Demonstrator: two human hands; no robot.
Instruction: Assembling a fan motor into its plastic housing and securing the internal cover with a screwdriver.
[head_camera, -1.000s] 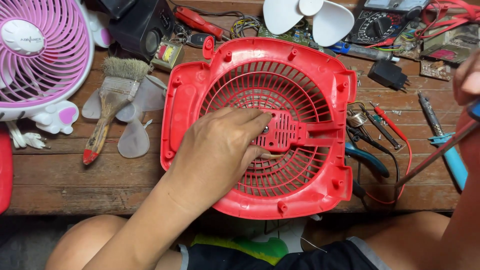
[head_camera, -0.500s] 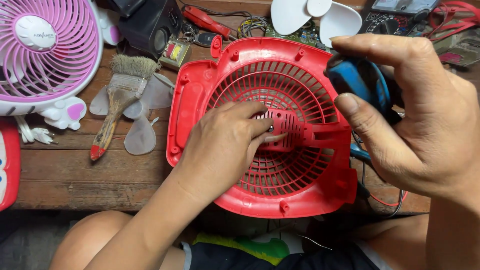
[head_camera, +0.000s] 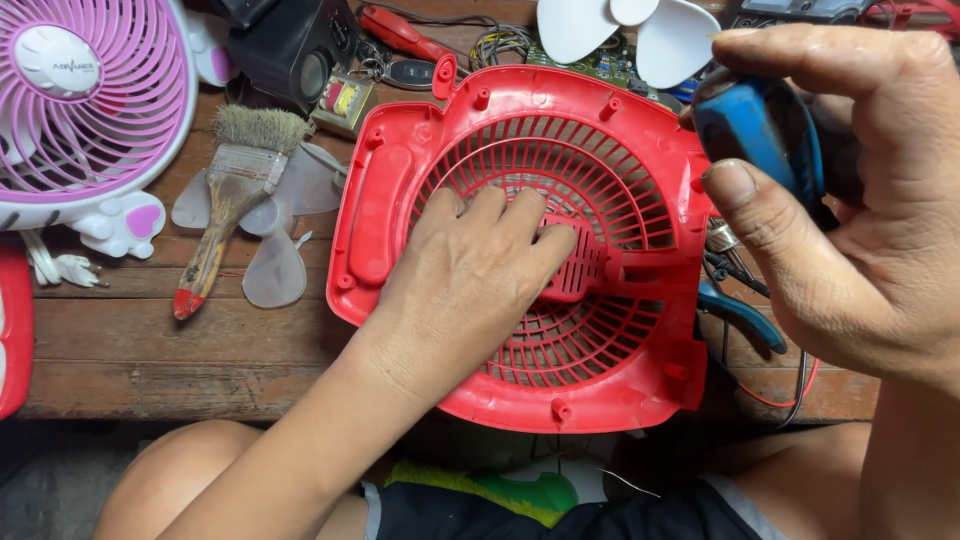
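Red plastic fan grille (head_camera: 520, 150) lies on the wooden counter (head_camera: 150, 345), our left hand (head_camera: 470, 275) pressing flat; right hand (head_camera: 850, 200) grips a blue-handled tool (head_camera: 755, 135). Thin ribs could snap under pressure.

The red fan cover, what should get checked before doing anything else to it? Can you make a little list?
1. Red fan cover lying flat on the wooden table: ok.
2. Left hand pressing on its grille: ok.
3. Right hand gripping the blue-handled tool: ok.
4. Tool tip visible: cannot tell, it is hidden.
5. Paintbrush clear of the cover: ok.
6. Pliers clear of the cover: not ok, tucked at its right edge.
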